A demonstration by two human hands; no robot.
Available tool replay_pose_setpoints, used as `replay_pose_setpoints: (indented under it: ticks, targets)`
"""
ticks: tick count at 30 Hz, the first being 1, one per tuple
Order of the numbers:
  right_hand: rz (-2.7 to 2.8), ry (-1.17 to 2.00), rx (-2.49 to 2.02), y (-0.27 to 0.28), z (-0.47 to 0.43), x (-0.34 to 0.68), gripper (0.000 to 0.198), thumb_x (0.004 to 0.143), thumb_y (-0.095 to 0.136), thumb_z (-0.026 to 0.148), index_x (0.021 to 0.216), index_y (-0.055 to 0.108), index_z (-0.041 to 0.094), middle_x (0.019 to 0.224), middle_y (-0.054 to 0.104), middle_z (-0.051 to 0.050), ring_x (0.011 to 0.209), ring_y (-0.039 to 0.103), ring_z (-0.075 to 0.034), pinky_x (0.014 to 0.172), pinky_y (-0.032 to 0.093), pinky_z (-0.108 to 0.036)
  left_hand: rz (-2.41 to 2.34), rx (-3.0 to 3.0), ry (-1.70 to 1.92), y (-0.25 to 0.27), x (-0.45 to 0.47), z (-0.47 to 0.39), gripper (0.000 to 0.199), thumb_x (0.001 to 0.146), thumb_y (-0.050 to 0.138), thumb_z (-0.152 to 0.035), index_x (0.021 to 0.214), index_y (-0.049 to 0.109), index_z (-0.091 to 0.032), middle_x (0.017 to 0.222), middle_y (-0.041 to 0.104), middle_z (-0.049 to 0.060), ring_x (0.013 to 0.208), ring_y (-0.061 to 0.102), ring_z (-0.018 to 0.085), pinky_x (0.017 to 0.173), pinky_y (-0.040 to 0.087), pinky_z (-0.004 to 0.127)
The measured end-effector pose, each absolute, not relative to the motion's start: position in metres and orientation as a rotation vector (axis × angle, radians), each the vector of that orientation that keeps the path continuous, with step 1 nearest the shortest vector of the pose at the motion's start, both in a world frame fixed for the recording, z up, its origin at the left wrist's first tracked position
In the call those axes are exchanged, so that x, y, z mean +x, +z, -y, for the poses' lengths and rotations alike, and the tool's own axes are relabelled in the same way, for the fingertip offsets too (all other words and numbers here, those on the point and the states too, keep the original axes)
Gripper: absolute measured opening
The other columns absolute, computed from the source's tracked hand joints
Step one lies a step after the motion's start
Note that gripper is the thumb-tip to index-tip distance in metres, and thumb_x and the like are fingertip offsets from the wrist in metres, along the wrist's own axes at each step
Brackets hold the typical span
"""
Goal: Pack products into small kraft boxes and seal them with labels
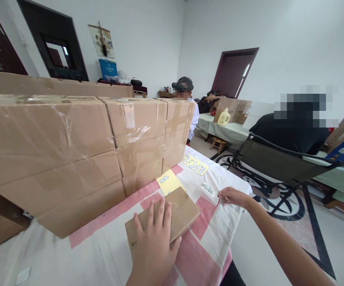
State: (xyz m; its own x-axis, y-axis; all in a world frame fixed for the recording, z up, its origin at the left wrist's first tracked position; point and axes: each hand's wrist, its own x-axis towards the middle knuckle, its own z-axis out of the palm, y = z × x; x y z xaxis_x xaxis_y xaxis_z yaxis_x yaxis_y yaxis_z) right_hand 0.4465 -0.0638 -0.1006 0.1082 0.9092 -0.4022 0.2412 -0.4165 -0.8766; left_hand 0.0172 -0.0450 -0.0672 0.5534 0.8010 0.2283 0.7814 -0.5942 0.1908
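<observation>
A small brown cardboard box (183,212) lies on the tablecloth in front of me. My left hand (154,238) rests flat on its top with fingers spread, the thumb down along the near side. To the right stands a white tape dispenser (209,195) holding a roll of clear tape (206,188). My right hand (231,197) is at the dispenser's front end, thumb and fingers pinched together on the end of the tape; the strip itself is hardly visible. Beyond the box lies a yellow sheet of stickers (169,182), partly hidden by it.
Stacked, taped cartons (70,135) form a wall along the table's left side. A second yellow sticker sheet (195,165) lies farther back. A person in black (287,133) sits to the right beside a folding chair (281,163); others sit at the back near a yellow jug (223,117).
</observation>
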Motion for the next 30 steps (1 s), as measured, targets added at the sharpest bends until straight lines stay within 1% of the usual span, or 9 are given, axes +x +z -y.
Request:
replay_pose_setpoints:
  ticks: [4,7,11,15,18,21,23,30]
  targets:
    - [1.067,1.389,-1.681,-0.107,0.068,0.446,0.051,0.070,0.077,0.062,0.058,0.058,0.017,0.053,0.045,0.005,0.053,0.040,-0.009,0.069,0.049,-0.030,-1.397,2.716,0.449,-0.068,0.018,0.045,0.066,0.095,0.040,-0.047,0.157,0.031,-0.026,0.166,0.027,0.003,0.153,0.022,0.040,0.114,0.022,0.078]
    - [1.053,1.405,-1.637,-0.108,0.069,0.446,0.052,0.071,0.079,0.059,0.053,0.053,0.018,0.052,0.046,0.005,0.054,0.040,-0.009,0.069,0.048,-0.029,-1.410,2.721,0.431,-0.066,0.018,0.046,0.066,0.095,0.040,-0.048,0.157,0.032,-0.027,0.166,0.029,0.003,0.153,0.023,0.040,0.114,0.021,0.077]
    - [1.050,1.415,-1.586,-0.108,0.070,0.446,0.052,0.076,0.077,0.054,0.049,0.050,0.019,0.048,0.043,0.005,0.053,0.041,-0.010,0.068,0.047,-0.029,-1.398,2.731,0.433,-0.067,0.018,0.045,0.067,0.094,0.040,-0.048,0.157,0.032,-0.027,0.167,0.027,0.003,0.153,0.022,0.040,0.114,0.021,0.078]
    - [1.062,1.398,-1.547,-0.111,0.069,0.446,0.053,0.075,0.078,0.052,0.046,0.049,0.019,0.046,0.038,0.006,0.052,0.039,-0.010,0.065,0.047,-0.030,-1.398,2.728,0.451,-0.069,0.018,0.045,0.066,0.094,0.038,-0.047,0.157,0.033,-0.026,0.167,0.026,0.001,0.153,0.022,0.039,0.114,0.020,0.078]
    - [1.061,1.386,-1.547,-0.114,0.069,0.447,0.050,0.073,0.079,0.053,0.048,0.054,0.018,0.045,0.036,0.006,0.051,0.038,-0.010,0.063,0.046,-0.030,-1.403,2.721,0.444,-0.068,0.019,0.045,0.066,0.093,0.038,-0.047,0.156,0.034,-0.026,0.166,0.026,0.000,0.153,0.023,0.038,0.114,0.019,0.077]
    - [1.059,1.375,-1.562,-0.117,0.069,0.449,0.042,0.073,0.079,0.054,0.059,0.065,0.017,0.044,0.033,0.007,0.050,0.037,-0.010,0.062,0.046,-0.029,-1.397,2.723,0.429,-0.067,0.019,0.044,0.068,0.093,0.039,-0.048,0.156,0.034,-0.025,0.166,0.024,0.000,0.153,0.022,0.038,0.114,0.019,0.077]
    - [1.058,1.366,-1.576,-0.120,0.068,0.450,0.041,0.073,0.079,0.056,0.064,0.070,0.017,0.043,0.032,0.008,0.049,0.036,-0.010,0.062,0.047,-0.029,-1.398,2.725,0.422,-0.067,0.019,0.043,0.068,0.093,0.038,-0.049,0.157,0.033,-0.025,0.166,0.025,0.000,0.153,0.022,0.038,0.115,0.019,0.077]
    - [1.058,1.356,-1.628,-0.126,0.065,0.453,0.049,0.074,0.073,0.066,0.068,0.072,0.018,0.039,0.028,0.010,0.044,0.027,-0.009,0.064,0.051,-0.031,-1.401,2.727,0.398,-0.066,0.018,0.045,0.067,0.094,0.039,-0.049,0.157,0.031,-0.026,0.167,0.026,0.002,0.153,0.021,0.039,0.115,0.019,0.078]
